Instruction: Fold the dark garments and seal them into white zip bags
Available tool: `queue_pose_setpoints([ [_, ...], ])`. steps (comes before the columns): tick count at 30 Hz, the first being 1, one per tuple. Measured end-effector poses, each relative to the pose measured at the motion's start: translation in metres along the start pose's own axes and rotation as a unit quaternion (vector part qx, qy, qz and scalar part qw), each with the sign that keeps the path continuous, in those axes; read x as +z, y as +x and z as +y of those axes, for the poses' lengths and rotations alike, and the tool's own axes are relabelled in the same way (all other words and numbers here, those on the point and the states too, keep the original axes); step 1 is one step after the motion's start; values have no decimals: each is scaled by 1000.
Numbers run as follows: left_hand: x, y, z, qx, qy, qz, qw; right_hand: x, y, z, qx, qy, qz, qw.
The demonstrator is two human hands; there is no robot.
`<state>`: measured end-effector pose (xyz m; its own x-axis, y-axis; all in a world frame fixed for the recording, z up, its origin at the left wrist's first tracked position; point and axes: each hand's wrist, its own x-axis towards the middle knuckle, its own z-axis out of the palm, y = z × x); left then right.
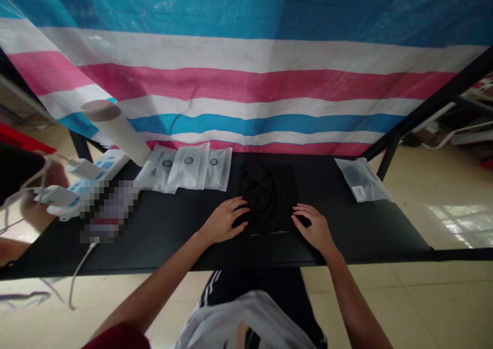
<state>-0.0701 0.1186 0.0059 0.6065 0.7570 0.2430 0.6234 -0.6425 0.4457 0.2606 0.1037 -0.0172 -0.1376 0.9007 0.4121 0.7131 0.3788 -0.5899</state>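
Note:
A black folded cloth (267, 192) lies on the black tabletop (185, 251), its outline hard to make out against the dark surface. A round crease or fold shows near its middle, and a thin pale line runs along its near edge. At the cloth's left edge rests my left hand (223, 221), fingers stretched out and apart, fingertips touching the fabric. My right hand (314, 228) is at the right edge, fingers slightly bent, with a gap between thumb and forefinger. Neither hand grips the cloth visibly.
Several packed plastic pouches (188, 166) lie back left beside a white cylinder (117, 133), a power strip (92, 184) and a blurred phone (110, 213) with a cable. Another clear bag (364, 180) lies right. A striped sheet (246, 87) hangs behind. Another person's arm (33, 210) shows left.

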Motion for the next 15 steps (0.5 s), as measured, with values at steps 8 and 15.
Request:
queue_pose_setpoints([
  [8,-6,-67,27,20,7,-74,997,-31,-68,-24,-100,-86,-194,972],
  [15,-5,-104,45,-7,16,-111,994,-34,-102,-30,-127,-97,-199,967],
])
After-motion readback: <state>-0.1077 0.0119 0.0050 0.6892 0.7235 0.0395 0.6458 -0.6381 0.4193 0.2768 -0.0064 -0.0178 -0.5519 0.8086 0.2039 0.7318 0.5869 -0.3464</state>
